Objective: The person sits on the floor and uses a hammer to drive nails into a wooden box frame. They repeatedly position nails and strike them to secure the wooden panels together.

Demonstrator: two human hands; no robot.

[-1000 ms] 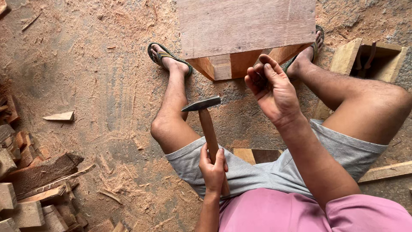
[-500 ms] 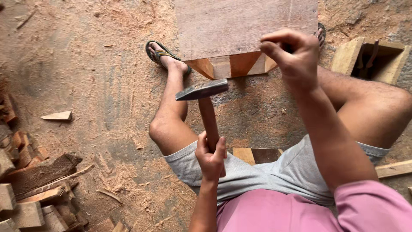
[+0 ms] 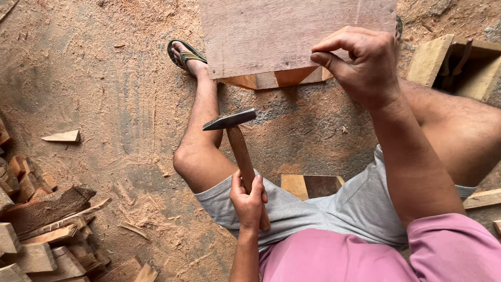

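While the left hand (image 3: 249, 201) grips a hammer (image 3: 237, 141), the right hand (image 3: 360, 65) pinches above the wooden box (image 3: 271, 36).

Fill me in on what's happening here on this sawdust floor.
A person sits on the sawdust-covered ground with a plywood panel on a wooden frame between their feet. The left hand grips a wooden-handled hammer, its head raised short of the panel. The right hand pinches its fingers at the panel's near edge; whether they hold a nail is too small to tell. Wood offcuts are piled to the left.
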